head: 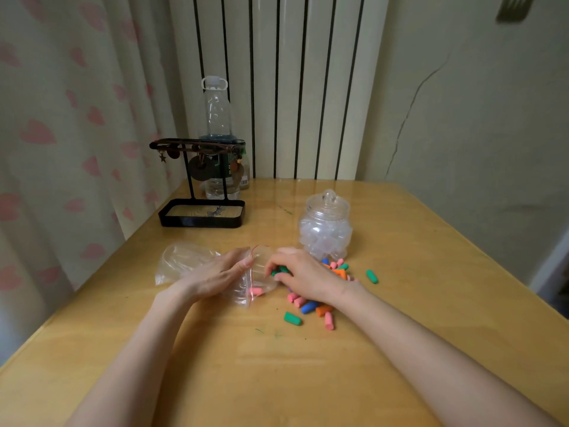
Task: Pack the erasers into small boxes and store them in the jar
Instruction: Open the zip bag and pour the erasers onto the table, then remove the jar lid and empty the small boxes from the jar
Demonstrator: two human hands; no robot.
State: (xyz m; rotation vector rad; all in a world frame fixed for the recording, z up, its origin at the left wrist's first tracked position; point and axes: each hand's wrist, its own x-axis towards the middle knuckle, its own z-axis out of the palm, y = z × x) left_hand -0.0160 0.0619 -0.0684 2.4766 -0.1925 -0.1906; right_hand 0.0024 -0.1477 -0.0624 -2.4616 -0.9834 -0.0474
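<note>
Two bare forearms reach in from the near edge over the yellow wooden worktop (246, 380). Ahead of them lies a loose scatter of erasers (308, 307): green, blue, orange and pink pieces, most of them under and beside the right wrist, with one green eraser (372, 276) apart to the right.

The right hand (303, 274) has its fingers curled round a few green pieces (280, 270) and holds them at the mouth of a clear bag (184, 260). The left hand (220, 272) lies over that bag and grips it near its red-lined opening, thumb at the rim. A pink eraser (256, 291) sits just inside the bag's mouth.

Just beyond the right hand stands the glass jar (324, 232), its knobbed lid (328, 201) on, packed with small clear boxes.

Farther back on the left is a black tray stand (201, 212) with trinkets hung from its bar, and behind it a tall plastic bottle (217, 118). A white radiator and a curtain with pink hearts close the background.
</note>
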